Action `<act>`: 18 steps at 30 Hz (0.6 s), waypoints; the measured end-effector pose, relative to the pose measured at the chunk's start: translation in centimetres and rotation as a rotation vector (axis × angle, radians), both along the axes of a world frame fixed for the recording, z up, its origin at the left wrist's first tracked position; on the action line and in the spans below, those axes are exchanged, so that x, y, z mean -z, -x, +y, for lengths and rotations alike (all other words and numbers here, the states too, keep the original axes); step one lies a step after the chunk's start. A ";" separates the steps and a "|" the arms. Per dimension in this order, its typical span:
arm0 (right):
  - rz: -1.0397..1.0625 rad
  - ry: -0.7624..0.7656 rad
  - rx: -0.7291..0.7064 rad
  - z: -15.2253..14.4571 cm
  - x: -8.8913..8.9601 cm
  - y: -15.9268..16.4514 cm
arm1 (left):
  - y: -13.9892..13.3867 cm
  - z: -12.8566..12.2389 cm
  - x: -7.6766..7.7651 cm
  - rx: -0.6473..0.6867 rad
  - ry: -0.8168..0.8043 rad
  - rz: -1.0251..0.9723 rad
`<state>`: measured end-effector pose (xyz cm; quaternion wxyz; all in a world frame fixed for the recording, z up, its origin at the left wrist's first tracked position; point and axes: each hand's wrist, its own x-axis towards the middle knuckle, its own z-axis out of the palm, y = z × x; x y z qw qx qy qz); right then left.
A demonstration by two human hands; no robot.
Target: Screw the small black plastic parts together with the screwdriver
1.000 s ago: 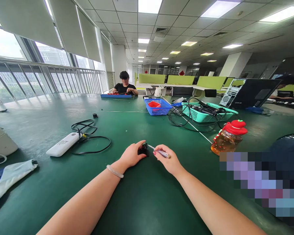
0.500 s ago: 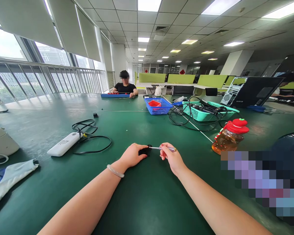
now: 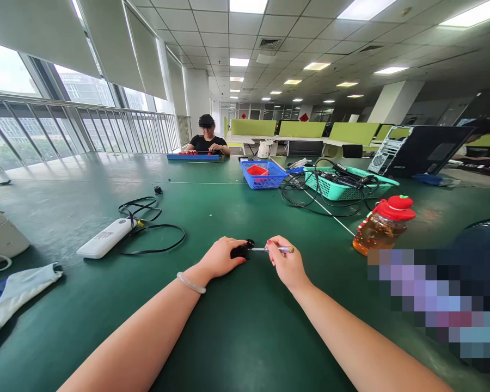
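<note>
My left hand [image 3: 222,256] is closed on a small black object [image 3: 240,251] lying on the green table [image 3: 245,337]. Its fingers and thumb press on the object from the left and hide part of it, so its kind is unclear. In a pinch, my right hand [image 3: 288,262] holds a slim screwdriver [image 3: 285,249] with a pale, gold-ended handle. The thin metal shaft lies level and points left, its tip at the right side of the black object. Whether the tip sits in a screw is too small to tell.
To the left lie a white power bank [image 3: 106,238] with a looped black cable, and a cloth [image 3: 22,294]. At right stands a red-lidded bottle [image 3: 381,226]. Farther back are a blue basket [image 3: 263,177], a green basket [image 3: 338,190] of cables, and a seated person [image 3: 206,141].
My hands stay almost in place, with the screwdriver still against the black object. Across the table, the person's hand has lifted from the table edge to the blue tray.
</note>
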<state>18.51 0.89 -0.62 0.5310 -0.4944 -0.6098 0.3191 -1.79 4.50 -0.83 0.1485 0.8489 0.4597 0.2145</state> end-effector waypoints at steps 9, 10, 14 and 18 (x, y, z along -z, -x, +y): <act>-0.121 0.106 -0.156 0.1 0.3 0.3 | 0.2 0.2 0.0 -0.015 0.057 0.030; -0.130 0.093 -0.150 0.0 0.1 0.3 | 0.2 0.2 0.0 -0.021 0.054 0.039; -0.110 0.043 -0.108 -0.4 -0.4 0.2 | 0.3 0.4 0.2 -0.032 0.043 0.059; -0.130 0.072 -0.149 -0.8 -0.9 0.2 | 0.4 0.6 0.3 -0.042 0.040 0.068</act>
